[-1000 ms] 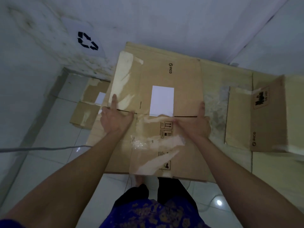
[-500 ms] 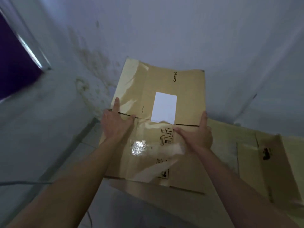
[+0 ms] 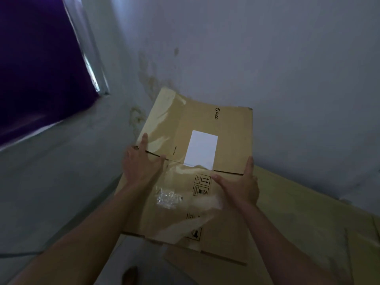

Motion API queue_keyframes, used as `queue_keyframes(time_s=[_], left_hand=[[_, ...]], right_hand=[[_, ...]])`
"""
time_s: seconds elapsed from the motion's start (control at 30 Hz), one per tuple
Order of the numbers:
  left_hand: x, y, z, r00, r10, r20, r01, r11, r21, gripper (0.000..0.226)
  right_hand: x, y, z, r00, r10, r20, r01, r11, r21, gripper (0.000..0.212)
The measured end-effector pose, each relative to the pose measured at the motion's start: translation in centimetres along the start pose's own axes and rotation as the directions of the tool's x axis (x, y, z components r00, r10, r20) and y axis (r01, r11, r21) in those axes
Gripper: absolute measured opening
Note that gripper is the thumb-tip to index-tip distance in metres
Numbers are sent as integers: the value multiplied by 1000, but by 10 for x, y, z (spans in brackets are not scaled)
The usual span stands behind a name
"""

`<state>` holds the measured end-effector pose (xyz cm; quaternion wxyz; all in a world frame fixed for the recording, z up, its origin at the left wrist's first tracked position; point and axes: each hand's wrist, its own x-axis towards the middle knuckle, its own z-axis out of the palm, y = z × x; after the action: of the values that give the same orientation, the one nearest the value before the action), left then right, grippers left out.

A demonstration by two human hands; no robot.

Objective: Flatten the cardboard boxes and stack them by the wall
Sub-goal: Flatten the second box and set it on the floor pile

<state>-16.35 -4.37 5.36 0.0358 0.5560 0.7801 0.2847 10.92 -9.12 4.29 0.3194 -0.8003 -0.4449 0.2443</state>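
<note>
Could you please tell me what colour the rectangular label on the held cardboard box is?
The label is plain white, per the head view.

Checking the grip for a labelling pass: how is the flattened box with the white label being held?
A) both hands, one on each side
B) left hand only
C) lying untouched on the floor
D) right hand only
A: the left hand and right hand grip opposite sides of the flattened box.

Single head-worn view: looked forward and down from above, close over both forearms, toward the wall (image 3: 287,58) corner; purple curtain (image 3: 37,64) lay upper left, floor at bottom.
</note>
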Motion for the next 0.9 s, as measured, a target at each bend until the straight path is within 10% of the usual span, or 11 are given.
queue_keyframes(time_s=[0.43,0.9], left_hand=[[147,-190,27,944,217,247,-265,947,181,81],[255,-255,111,885,150,441,-282,926,250,85]], right_hand=[[-41,-103,204,976,213,-42,-217,972,-95,135],[21,-135,328,928,372,14,-364,916,-167,129]])
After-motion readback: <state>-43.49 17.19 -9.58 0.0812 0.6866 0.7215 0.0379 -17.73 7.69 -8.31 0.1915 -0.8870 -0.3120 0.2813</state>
